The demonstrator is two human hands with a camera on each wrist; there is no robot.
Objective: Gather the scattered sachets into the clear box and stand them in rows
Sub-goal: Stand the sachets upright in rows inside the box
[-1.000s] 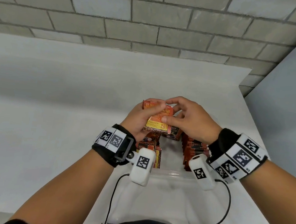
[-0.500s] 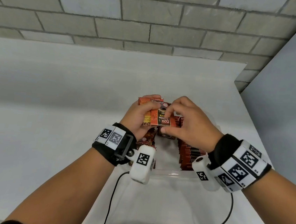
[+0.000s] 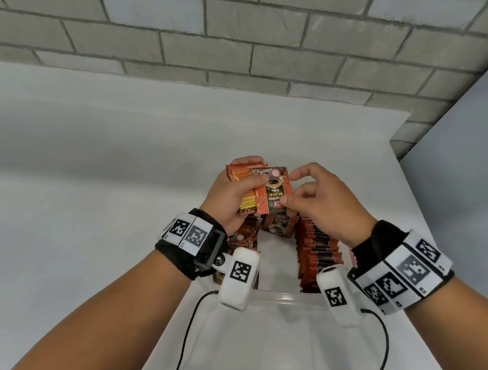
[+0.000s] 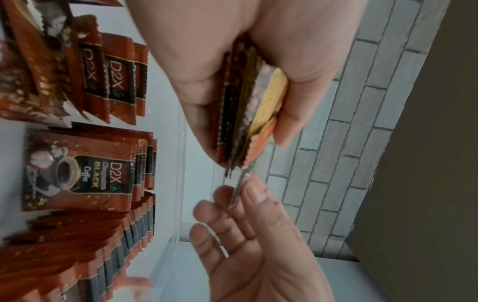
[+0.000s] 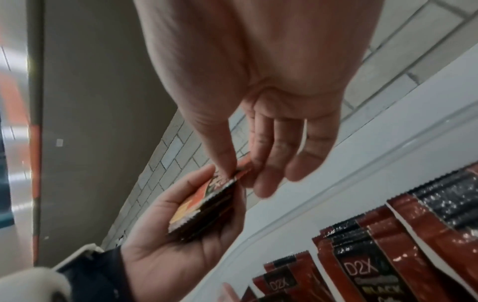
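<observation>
My left hand (image 3: 251, 172) grips a small stack of orange-brown coffee sachets (image 3: 246, 198) above the far end of the clear box (image 3: 285, 297). The top sachet (image 3: 271, 196) lies print side up and skewed to the right. My right hand (image 3: 290, 188) pinches its right edge between thumb and forefinger. The left wrist view shows the stack (image 4: 243, 114) edge-on, with the right hand's fingers (image 4: 248, 196) on one sachet's end. Inside the box, sachets stand in a right row (image 3: 317, 249), a left row (image 3: 243, 233) and a far group (image 3: 280, 225).
The box sits on a white table (image 3: 84, 198) near its front right. A grey block wall (image 3: 252, 35) runs behind and a grey panel (image 3: 463, 177) stands on the right. Wrist camera cables (image 3: 190, 314) hang by the box's near rim.
The stack's yellow-backed side faced me before. The right hand has since pulled one sachet, print side up, rightward across the stack; both hands stayed over the box's far end.
</observation>
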